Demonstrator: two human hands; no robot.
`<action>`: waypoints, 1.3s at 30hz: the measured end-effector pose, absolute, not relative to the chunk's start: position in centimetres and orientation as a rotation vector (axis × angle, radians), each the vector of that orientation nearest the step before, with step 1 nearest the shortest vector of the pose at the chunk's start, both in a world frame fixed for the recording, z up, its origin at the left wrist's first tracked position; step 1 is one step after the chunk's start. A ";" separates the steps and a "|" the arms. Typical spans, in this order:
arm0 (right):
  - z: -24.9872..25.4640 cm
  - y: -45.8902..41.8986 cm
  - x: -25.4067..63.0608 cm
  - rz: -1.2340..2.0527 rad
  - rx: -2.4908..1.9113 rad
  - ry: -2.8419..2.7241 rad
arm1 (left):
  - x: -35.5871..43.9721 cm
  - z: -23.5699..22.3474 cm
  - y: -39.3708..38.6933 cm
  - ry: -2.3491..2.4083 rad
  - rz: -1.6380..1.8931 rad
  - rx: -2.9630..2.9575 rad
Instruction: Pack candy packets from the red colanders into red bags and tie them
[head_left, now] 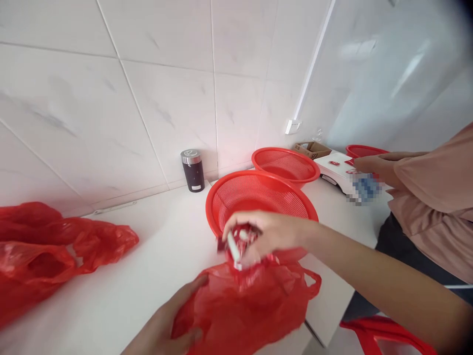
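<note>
My right hand (262, 234), blurred, is curled around a bunch of small red and white packets (242, 241); what is inside them I cannot make out. It hovers over the mouth of a red plastic bag (247, 305), at the near side of a large red mesh basket (254, 192). Lower down, my left hand (173, 315) grips the left side of that bag, fingers on its top edge and thumb low on its front. The bag's loop handle sticks out on the right. My right hand and the bag hide part of the basket.
Another red basket (286, 162) stands behind. A dark tumbler (193, 171) is by the wall. More red bags (48, 246) lie left. To the right, a co-worker's arm (384, 167) reaches over a white scale (334, 170), near a cardboard box (314, 149). A red stool (384, 335) is below.
</note>
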State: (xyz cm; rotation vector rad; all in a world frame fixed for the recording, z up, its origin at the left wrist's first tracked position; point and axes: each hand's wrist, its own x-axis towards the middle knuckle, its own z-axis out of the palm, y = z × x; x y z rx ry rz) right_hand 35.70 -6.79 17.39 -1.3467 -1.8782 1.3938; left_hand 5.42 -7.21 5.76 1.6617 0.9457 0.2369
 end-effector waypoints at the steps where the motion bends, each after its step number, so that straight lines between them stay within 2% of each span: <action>1: 17.2 -8.2 34.5 1.552 -1.254 -1.880 | 5.7 6.4 -7.4 0.933 0.237 1.632; 3: 16.0 -10.4 32.2 1.705 -1.227 -1.969 | 6.2 7.5 -7.8 0.924 0.231 1.579; 4: 15.0 -11.3 31.2 1.660 -1.292 -2.055 | 6.3 7.9 -8.0 0.929 0.210 1.562; 8: 12.3 -13.7 29.2 1.145 -1.533 -2.315 | 5.7 8.2 -8.5 0.965 0.157 1.567; 14: 15.5 -13.8 31.6 0.741 -1.519 -2.152 | 4.8 8.0 -8.6 0.850 0.267 1.562; 17: 15.1 -11.6 34.6 0.471 -1.887 -2.140 | 4.9 7.9 -9.2 0.903 0.351 1.433; 19: 13.4 -10.1 36.5 0.483 -2.173 -2.188 | 4.6 7.4 -9.6 0.992 0.406 1.344; 22: 10.4 -8.5 38.3 0.658 -2.309 -2.243 | 3.3 6.2 -10.1 1.143 0.485 1.361; 26: 9.2 -7.3 38.9 0.722 -2.310 -2.291 | 1.5 5.2 -10.6 1.257 0.390 1.493; 31: 13.0 -7.9 37.2 0.424 -2.275 -2.157 | 1.5 6.1 -11.0 1.055 0.347 1.432; 33: 14.8 -9.2 35.1 0.385 -2.113 -2.096 | 2.0 6.9 -11.0 1.012 0.419 1.382; 35: 15.7 -11.1 32.5 0.508 -1.811 -2.086 | 2.5 7.5 -10.9 1.033 0.486 1.322; 39: 14.1 -15.0 28.0 0.446 -1.593 -2.358 | 2.6 7.7 -11.1 1.060 0.654 1.000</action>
